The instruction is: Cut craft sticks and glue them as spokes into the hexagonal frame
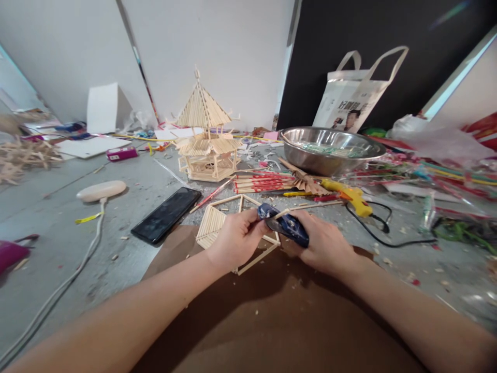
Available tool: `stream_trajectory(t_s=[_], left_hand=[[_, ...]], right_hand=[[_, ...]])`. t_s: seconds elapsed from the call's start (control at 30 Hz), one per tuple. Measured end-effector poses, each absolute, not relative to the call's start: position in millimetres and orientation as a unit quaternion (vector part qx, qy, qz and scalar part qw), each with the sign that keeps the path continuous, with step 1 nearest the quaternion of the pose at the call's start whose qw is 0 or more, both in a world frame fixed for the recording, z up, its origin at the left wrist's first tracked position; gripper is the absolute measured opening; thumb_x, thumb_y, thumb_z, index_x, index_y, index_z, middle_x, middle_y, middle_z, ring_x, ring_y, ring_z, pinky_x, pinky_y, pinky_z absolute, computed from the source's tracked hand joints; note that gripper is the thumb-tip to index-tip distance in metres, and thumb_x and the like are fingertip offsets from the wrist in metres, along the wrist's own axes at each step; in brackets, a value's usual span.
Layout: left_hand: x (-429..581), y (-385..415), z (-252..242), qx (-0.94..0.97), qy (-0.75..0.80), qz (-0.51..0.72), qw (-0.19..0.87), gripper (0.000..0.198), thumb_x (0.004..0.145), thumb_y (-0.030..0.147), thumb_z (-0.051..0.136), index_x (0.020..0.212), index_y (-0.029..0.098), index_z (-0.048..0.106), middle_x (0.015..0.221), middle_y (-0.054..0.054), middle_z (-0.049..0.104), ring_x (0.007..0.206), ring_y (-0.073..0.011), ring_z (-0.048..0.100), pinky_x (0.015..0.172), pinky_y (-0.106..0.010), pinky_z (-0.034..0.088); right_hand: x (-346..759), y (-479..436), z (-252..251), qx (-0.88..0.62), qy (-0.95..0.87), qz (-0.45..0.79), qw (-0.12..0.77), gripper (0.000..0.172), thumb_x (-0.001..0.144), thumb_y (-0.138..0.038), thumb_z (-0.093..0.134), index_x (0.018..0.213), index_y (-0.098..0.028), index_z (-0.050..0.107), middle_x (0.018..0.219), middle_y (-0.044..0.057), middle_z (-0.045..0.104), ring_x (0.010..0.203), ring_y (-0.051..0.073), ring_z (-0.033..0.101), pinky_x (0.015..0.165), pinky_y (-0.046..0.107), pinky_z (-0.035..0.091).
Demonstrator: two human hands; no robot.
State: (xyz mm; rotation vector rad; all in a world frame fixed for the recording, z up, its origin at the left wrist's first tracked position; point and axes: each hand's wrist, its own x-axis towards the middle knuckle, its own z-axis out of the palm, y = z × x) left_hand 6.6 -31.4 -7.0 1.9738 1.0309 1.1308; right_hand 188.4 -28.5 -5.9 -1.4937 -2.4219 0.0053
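My right hand [326,241] is closed around a dark blue hand tool [293,228] with a greyish metal part; its exact kind is hard to make out. A thin wooden stick [314,205] runs across the tool and sticks out to the right. With fingers pinched at the tool's left end, my left hand [236,238] seems to grip the stick's near end, partly hidden. Beneath both hands lies a flat polygonal frame of wooden sticks [256,259], its left section filled with sticks side by side [209,223].
A stick-built pavilion [209,150] stands behind. Nearby are red-tipped sticks [264,183], a steel bowl [330,160], a yellow glue gun [355,199] with black cord, a black phone [166,215], a white corded device [101,190], brown paper [248,321] and a tote bag [349,98].
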Motion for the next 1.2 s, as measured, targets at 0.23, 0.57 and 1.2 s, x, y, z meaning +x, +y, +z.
stream_trajectory(t_s=[0.23,0.57,1.2], left_hand=[[10,-38,-5,0.726,0.406,0.443,0.335,0.019,0.077,0.026,0.039,0.063,0.014,0.047,0.055,0.002,0.049,0.052,-0.0076,0.045,0.050,-0.018,0.036],[11,-25,-13,0.651,0.390,0.483,0.437,0.016,0.074,0.030,0.044,0.071,0.014,0.047,0.049,0.006,0.035,0.044,-0.0051,0.030,0.042,-0.018,0.024],[-2,-6,-7,0.574,0.400,0.536,0.473,0.021,0.074,0.033,0.047,0.065,0.014,0.044,0.045,0.007,0.034,0.038,-0.0020,0.025,0.038,-0.016,0.019]], right_hand=[[190,-28,-5,-0.523,-0.842,-0.008,0.135,0.034,0.065,-0.032,0.050,0.096,-0.020,0.046,0.084,0.004,0.060,0.074,0.020,0.057,0.059,0.027,0.038],[186,-15,1,-0.454,-0.875,0.020,0.166,0.054,0.068,-0.042,0.047,0.116,-0.018,0.036,0.108,0.009,0.052,0.093,0.023,0.050,0.075,0.034,0.038],[268,-57,-24,-0.656,-0.737,-0.160,0.029,0.041,0.076,-0.047,0.033,0.089,-0.014,0.053,0.086,0.012,0.059,0.080,0.027,0.052,0.062,0.036,0.039]])
